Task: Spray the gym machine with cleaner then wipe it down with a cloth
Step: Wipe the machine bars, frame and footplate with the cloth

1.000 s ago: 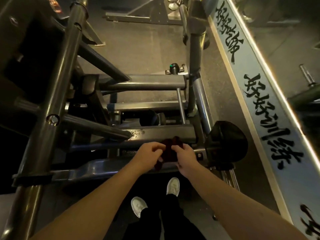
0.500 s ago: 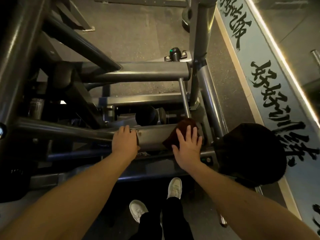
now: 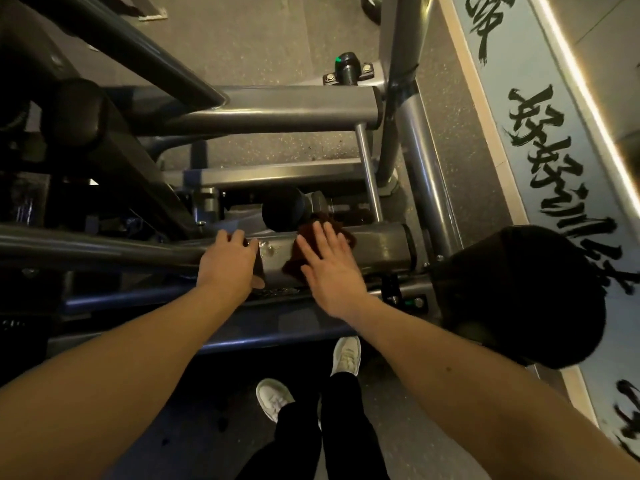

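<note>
At the far left, the dark grey steel gym machine point(image 3: 284, 109) is crowding the view with slanted tubes, leaving only narrow gaps between them. The left hand point(image 3: 228, 261) is gripping the thick grey horizontal tube point(image 3: 377, 249), fingers curling over its far edge and thumb sitting under the near edge. Just right of it, the dark red-brown cloth point(image 3: 292, 263) is lying draped over the same tube, touching a black rubber roller point(image 3: 282, 213) behind. The right hand point(image 3: 332, 271) is pressing flat on the cloth, fingers straight and spread. Bare tube is running on rightward to its capped end, giving free length there. Beyond it a black padded cushion point(image 3: 519, 296) is bulging near the tube's end. The speckled grey floor point(image 3: 263, 43) is lying open farther back, and a pale blue banner with black brush lettering point(image 3: 554, 161) is bordering the right edge.
</note>
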A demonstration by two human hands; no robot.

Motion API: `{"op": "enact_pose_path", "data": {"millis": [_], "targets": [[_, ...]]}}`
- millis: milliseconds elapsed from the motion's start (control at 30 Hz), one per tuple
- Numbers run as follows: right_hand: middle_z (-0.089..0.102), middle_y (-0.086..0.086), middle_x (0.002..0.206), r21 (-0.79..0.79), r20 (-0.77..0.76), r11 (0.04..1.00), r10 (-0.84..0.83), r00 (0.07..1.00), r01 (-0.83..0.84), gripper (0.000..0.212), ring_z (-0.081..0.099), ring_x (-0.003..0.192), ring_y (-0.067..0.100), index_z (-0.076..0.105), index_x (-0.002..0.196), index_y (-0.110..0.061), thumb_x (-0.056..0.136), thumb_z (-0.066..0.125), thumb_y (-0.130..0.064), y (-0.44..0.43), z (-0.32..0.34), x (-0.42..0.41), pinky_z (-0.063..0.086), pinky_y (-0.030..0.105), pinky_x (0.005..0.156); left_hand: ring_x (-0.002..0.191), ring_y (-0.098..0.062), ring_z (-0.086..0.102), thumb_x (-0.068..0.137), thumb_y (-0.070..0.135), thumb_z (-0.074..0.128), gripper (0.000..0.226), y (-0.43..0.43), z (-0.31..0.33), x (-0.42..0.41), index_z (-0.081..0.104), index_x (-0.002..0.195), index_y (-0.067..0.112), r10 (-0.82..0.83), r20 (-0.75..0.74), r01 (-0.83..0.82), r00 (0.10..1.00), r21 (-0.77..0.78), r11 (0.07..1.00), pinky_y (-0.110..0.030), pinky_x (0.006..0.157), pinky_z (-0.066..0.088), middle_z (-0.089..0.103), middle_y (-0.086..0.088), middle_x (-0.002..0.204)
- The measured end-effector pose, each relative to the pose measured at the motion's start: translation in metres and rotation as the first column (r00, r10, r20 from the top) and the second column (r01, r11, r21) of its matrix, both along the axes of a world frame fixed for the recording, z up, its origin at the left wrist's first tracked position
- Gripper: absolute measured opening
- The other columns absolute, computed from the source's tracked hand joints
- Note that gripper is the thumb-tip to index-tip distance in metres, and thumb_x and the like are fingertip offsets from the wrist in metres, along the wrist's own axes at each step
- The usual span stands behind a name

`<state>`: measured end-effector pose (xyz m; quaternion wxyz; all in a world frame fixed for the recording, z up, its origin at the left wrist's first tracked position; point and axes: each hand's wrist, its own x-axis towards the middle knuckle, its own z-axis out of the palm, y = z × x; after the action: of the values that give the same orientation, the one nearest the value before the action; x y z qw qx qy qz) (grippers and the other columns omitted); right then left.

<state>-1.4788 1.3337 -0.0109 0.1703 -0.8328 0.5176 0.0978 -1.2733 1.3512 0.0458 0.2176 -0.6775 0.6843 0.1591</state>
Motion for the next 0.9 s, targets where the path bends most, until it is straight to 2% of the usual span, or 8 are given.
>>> {"op": "enact_pose_path", "data": {"millis": [100,267,333,433,567,667,767,900], "targets": [[-0.007,0.011,0.172,-0.088,-0.063,0.96,-0.273,0.96,0.267,0.062,-0.013,0.157,0.03,0.006,0.164,-0.023,0.109,0.026,-0.042,-0.015,-0.006,-0.063,0.0,0.051,0.129,0.135,-0.032,0.035,0.087,0.053,0.075,0.087,-0.001,0.004,0.001,0.034,0.157,0.02,-0.011,-0.01,0.011,1.0,0.014,1.0,-0.045,0.102,0.051,0.038,-0.007,0.15],[-0.005,0.015,0.172,-0.082,-0.031,0.686,-0.727,0.686,0.723,0.062,-0.01,0.158,0.035,0.009,0.165,-0.021,0.109,0.027,-0.041,-0.01,-0.012,-0.063,0.005,0.055,0.128,0.134,-0.032,0.034,0.087,0.056,0.074,0.087,-0.004,0.011,-0.001,0.035,0.156,0.019,-0.005,-0.011,0.006,1.0,0.045,0.999,-0.044,0.099,0.052,0.038,-0.008,0.147],[-0.006,0.016,0.171,-0.095,-0.014,0.753,-0.655,0.755,0.652,0.063,-0.011,0.157,0.036,0.007,0.165,-0.022,0.108,0.028,-0.041,0.004,-0.012,-0.021,0.001,0.056,0.127,0.134,-0.033,0.034,0.088,0.055,0.074,0.086,-0.004,0.012,-0.001,0.035,0.156,0.019,-0.003,-0.012,0.003,1.0,0.043,0.999,-0.044,0.1,0.052,0.037,-0.008,0.147],[-0.017,0.013,0.17,-0.037,0.02,0.955,-0.294,0.956,0.294,0.064,-0.023,0.155,0.033,0.002,0.163,-0.026,0.108,0.031,-0.04,0.033,-0.008,0.036,-0.011,0.053,0.126,0.135,-0.033,0.034,0.088,0.056,0.073,0.086,-0.003,0.012,-0.002,0.035,0.156,0.021,-0.004,0.002,0.004,1.0,0.037,0.999,-0.043,0.098,0.052,0.037,-0.008,0.147],[-0.013,0.008,0.171,-0.015,0.033,0.999,-0.031,0.999,0.031,0.063,-0.023,0.155,0.026,0.006,0.164,-0.026,0.109,0.033,-0.039,0.03,-0.007,0.019,-0.008,0.05,0.128,0.139,-0.033,0.033,0.088,0.057,0.072,0.086,0.0,0.012,-0.002,0.033,0.158,0.024,-0.011,0.019,0.01,1.0,0.014,1.0,-0.043,0.1,0.051,0.036,-0.008,0.15],[-0.002,0.008,0.172,-0.125,-0.007,0.944,-0.307,0.952,0.304,0.061,-0.012,0.158,0.028,0.013,0.164,-0.025,0.107,0.029,-0.04,0.008,-0.013,-0.044,0.002,0.052,0.129,0.137,-0.033,0.034,0.089,0.057,0.071,0.086,0.0,0.009,0.002,0.033,0.158,0.023,-0.015,-0.008,0.015,1.0,0.013,1.0,-0.044,0.1,0.052,0.036,-0.008,0.15],[0.001,0.009,0.172,-0.135,-0.026,0.778,-0.622,0.782,0.614,0.06,-0.009,0.158,0.03,0.013,0.164,-0.025,0.108,0.028,-0.04,-0.002,-0.014,-0.076,0.002,0.052,0.129,0.136,-0.032,0.034,0.089,0.057,0.071,0.087,0.0,0.007,0.003,0.032,0.158,0.022,-0.011,-0.015,0.011,1.0,0.005,1.0,-0.044,0.1,0.052,0.036,-0.008,0.15],[-0.001,0.013,0.172,-0.117,-0.001,0.687,-0.723,0.691,0.718,0.06,-0.009,0.158,0.036,0.013,0.165,-0.023,0.109,0.03,-0.039,-0.003,-0.013,-0.034,-0.004,0.053,0.127,0.134,-0.031,0.035,0.088,0.059,0.071,0.086,-0.001,0.003,0.004,0.035,0.157,0.022,0.002,-0.014,-0.002,1.0,-0.002,1.0,-0.044,0.101,0.05,0.037,-0.007,0.149]]}}
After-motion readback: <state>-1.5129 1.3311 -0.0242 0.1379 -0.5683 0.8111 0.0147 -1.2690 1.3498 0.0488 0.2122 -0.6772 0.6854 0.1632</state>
